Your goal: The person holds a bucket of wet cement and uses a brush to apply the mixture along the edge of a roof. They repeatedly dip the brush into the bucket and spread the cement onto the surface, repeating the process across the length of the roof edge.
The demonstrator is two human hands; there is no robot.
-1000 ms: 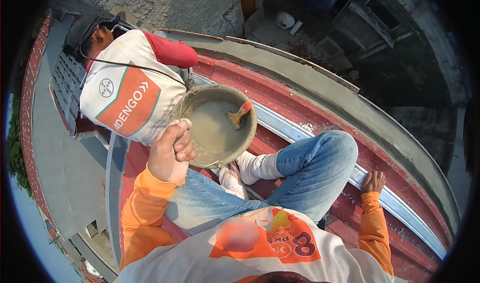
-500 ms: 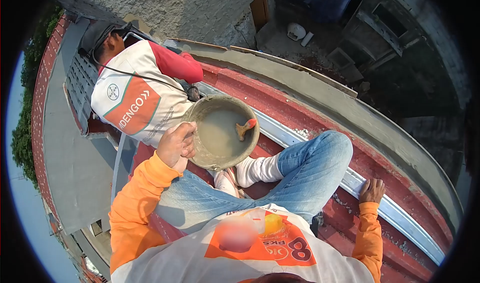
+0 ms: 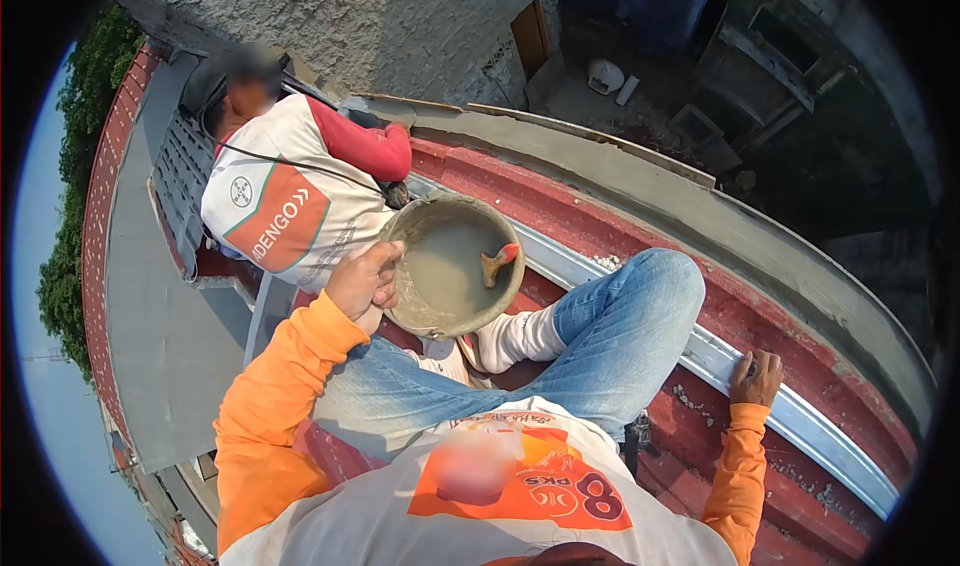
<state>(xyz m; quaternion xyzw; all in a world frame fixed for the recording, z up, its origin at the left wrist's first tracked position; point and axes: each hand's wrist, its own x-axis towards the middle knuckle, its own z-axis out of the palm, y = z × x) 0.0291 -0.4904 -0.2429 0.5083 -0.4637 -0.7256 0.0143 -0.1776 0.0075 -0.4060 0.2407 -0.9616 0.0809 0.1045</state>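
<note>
A round bucket (image 3: 400, 301) of grey, watery mix stands tilted in front of my crossed legs, its rim caked with dried cement. My left hand (image 3: 365, 284) is closed on the near-left side of its rim. Inside leans a paintbrush (image 3: 491, 268) with a red-tipped handle, resting against the right wall. Off to the right, my right hand (image 3: 757, 378) lies on a long silver metal strip (image 3: 715, 356), fingers apart and slightly bent, holding nothing.
A co-worker (image 3: 290, 191) sits just beyond the bucket on the left. Red corrugated roofing (image 3: 650, 421) lies under me. A cement-coated ledge (image 3: 640, 171) runs along the roof edge, with a deep drop to a yard (image 3: 640, 106) behind it. Rubble crumbs (image 3: 688, 398) dot the roof.
The whole view has shifted slightly. My right hand's fingers have loosened a little on the metal strip. My left hand keeps its hold on the bucket, and the brush stays inside.
</note>
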